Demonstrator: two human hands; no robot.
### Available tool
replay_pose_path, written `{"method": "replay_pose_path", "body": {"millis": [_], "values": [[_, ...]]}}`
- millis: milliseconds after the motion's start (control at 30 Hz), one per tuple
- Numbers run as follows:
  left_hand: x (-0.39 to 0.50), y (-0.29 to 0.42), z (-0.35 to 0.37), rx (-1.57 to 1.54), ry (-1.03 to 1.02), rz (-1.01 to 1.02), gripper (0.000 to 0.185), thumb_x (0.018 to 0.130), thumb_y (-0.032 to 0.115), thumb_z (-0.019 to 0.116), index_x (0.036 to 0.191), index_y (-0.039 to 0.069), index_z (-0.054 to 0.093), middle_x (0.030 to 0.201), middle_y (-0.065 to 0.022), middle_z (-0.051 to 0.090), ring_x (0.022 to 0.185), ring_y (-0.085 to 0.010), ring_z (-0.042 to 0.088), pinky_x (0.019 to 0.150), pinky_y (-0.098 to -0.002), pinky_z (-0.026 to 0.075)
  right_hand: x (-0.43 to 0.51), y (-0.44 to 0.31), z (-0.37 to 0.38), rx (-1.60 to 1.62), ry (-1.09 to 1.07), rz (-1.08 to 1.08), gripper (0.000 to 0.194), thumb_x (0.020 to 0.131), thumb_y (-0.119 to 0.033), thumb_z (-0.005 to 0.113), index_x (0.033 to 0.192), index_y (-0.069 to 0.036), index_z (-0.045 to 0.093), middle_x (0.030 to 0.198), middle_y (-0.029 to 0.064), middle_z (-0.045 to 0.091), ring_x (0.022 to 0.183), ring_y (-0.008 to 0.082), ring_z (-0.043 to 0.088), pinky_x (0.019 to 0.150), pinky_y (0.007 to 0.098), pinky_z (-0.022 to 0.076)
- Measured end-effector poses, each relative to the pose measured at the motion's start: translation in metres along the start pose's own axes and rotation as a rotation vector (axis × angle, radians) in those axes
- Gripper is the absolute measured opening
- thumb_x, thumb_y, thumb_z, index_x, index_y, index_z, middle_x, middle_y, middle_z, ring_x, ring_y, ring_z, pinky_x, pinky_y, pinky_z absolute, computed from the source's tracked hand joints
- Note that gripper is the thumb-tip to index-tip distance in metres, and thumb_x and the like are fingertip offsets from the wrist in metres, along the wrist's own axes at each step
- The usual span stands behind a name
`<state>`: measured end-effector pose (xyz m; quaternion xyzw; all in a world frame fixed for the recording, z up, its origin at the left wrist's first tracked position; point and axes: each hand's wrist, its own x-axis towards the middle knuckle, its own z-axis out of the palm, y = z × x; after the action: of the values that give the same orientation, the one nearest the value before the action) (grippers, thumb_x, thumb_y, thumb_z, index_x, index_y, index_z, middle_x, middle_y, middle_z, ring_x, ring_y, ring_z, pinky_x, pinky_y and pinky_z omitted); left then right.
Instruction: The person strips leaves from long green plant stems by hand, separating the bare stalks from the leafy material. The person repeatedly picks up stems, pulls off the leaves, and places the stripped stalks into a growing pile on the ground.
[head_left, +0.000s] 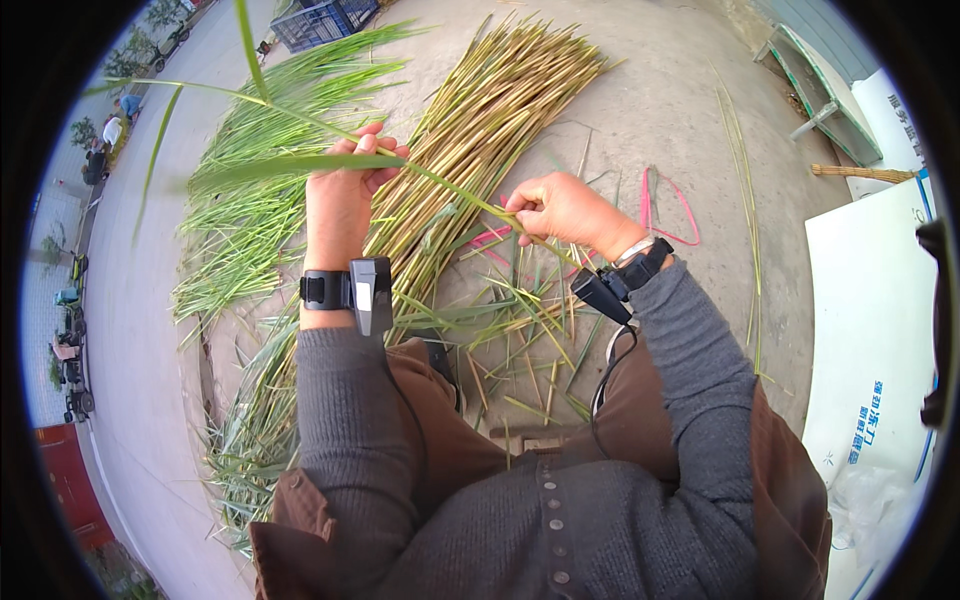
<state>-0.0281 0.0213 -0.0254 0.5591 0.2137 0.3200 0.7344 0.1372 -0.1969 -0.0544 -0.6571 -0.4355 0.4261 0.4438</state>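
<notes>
A long green reed stalk (450, 187) with leaves runs slantwise between my hands, its leafy end reaching to the upper left. My left hand (349, 169) grips it near a broad blade-like leaf (277, 171). Further down the stem, my right hand (566, 210) pinches it between thumb and fingers. Beyond and below my hands lies a thick pile of stripped yellow-brown stalks (487, 112). To its left spreads a heap of green leafy reed tops (262, 165). Loose leaf and stem scraps (532, 322) litter the ground between my feet.
Pink plastic strips (671, 238) lie on the concrete floor (660, 97). A few long thin stalks (742, 202) rest to the right. A white panel (862, 315) bearing writing stands at the right edge, a blue plastic crate (322, 26) at the upper left. More cut leaves (251, 435) lie by my left leg.
</notes>
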Motion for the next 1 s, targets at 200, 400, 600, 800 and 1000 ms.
{"method": "replay_pose_path", "body": {"millis": [200, 400, 600, 800, 1000], "values": [[0.001, 0.001, -0.007, -0.147, -0.115, 0.02, 0.033, 0.096, 0.008, 0.048, 0.125, -0.007, 0.048, 0.106, -0.0176, 0.063, 0.095, -0.0261, 0.065, 0.081, -0.032, 0.056, -0.002, -0.002, -0.003, 0.163, -0.146, 0.001, 0.019, 0.091, -0.011, 0.054, 0.101, 0.003, 0.061, 0.086, 0.0057, 0.066, 0.072, 0.0119, 0.066, 0.062, 0.0243, 0.0521], [-0.002, -0.003, -0.006, -0.286, -0.162, 0.055, 0.032, 0.096, 0.007, 0.047, 0.125, -0.006, 0.047, 0.113, -0.0209, 0.061, 0.102, -0.0321, 0.063, 0.086, -0.0361, 0.055, -0.001, 0.01, -0.009, 0.321, -0.085, 0.086, 0.021, 0.097, -0.018, 0.05, 0.101, 0.0, 0.059, 0.082, 0.0021, 0.061, 0.072, 0.0107, 0.062, 0.064, 0.0234, 0.0502], [0.0, -0.014, 0.001, -0.277, -0.074, -0.035, 0.015, 0.097, 0.009, 0.046, 0.105, -0.001, 0.053, 0.106, -0.0176, 0.062, 0.1, -0.0315, 0.064, 0.083, -0.0353, 0.057, 0.009, 0.001, -0.005, 0.626, 0.305, -0.07, 0.017, 0.098, -0.013, 0.045, 0.097, -0.001, 0.057, 0.08, 0.0019, 0.055, 0.078, 0.0121, 0.06, 0.068, 0.0274, 0.0526], [0.002, -0.026, -0.002, -0.172, 0.068, -0.166, 0.014, 0.096, 0.011, 0.051, 0.098, -0.002, 0.056, 0.094, -0.0128, 0.064, 0.086, -0.0233, 0.066, 0.073, -0.0302, 0.056, -0.012, -0.029, -0.035, 0.32, -0.289, -0.083, 0.016, 0.093, -0.012, 0.053, 0.096, -0.001, 0.064, 0.08, 0.0028, 0.063, 0.069, 0.0084, 0.059, 0.058, 0.0248, 0.0497], [0.008, -0.02, -0.023, -0.184, 0.189, -0.134, 0.014, 0.096, 0.012, 0.05, 0.097, -0.001, 0.054, 0.094, -0.0126, 0.064, 0.085, -0.0234, 0.066, 0.07, -0.0298, 0.055, -0.044, 0.057, 0.056, -0.668, -0.683, -0.396, 0.022, 0.065, -0.016, 0.069, 0.084, -0.005, 0.071, 0.08, 0.0116, 0.068, 0.066, 0.0287, 0.064, 0.058, 0.0378, 0.0516]]}}
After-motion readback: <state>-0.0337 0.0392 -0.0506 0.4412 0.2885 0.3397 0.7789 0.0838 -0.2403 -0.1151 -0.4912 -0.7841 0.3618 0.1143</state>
